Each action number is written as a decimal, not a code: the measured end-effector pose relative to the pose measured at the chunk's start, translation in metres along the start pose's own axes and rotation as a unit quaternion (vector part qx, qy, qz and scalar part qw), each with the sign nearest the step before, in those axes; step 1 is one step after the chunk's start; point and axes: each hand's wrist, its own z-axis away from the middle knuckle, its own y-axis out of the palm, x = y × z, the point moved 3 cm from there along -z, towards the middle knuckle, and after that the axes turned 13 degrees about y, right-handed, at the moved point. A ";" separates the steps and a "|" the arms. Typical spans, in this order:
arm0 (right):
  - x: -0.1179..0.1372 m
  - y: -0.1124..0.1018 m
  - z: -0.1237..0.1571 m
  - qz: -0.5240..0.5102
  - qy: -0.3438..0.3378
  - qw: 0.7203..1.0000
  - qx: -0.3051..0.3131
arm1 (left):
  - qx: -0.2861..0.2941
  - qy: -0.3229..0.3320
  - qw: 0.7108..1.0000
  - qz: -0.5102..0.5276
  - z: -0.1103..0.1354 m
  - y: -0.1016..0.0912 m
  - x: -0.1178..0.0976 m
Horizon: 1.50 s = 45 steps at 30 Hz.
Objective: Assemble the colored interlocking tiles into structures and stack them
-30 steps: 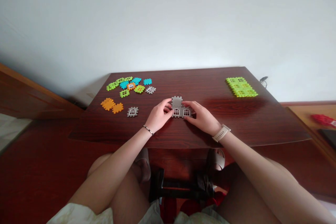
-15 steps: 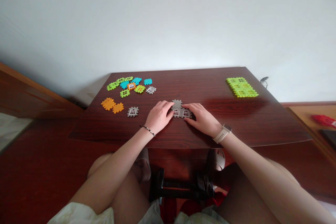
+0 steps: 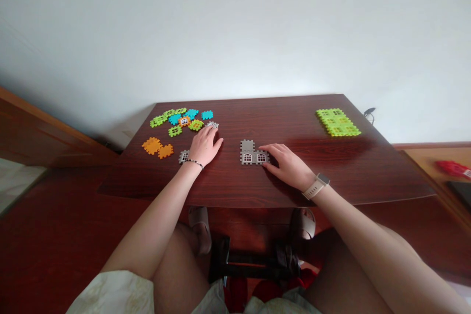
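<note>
On the table, three grey interlocking tiles are joined in an L shape: a plain tile above a left window tile, with a right window tile beside it. My right hand holds that right tile at its edge, forefinger along the top and thumb at the bottom. My left hand is open with its thumb apart, fingertips over a loose grey window tile and partly hiding it. Another grey window tile lies partly covered by my left wrist.
Several green tiles, blue tiles and orange tiles lie at the table's left, with an orange window tile among them. A stack of joined green tiles sits at the right. A wall stands behind the table.
My left hand has let go of the joined grey tiles and moved left and away to the loose grey window tile. My right hand has stayed by the joined tiles, shifting slightly right.
</note>
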 end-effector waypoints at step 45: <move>0.015 -0.001 -0.005 -0.113 0.039 0.991 -0.066 | -0.152 0.070 0.974 0.150 0.011 -0.035 -0.095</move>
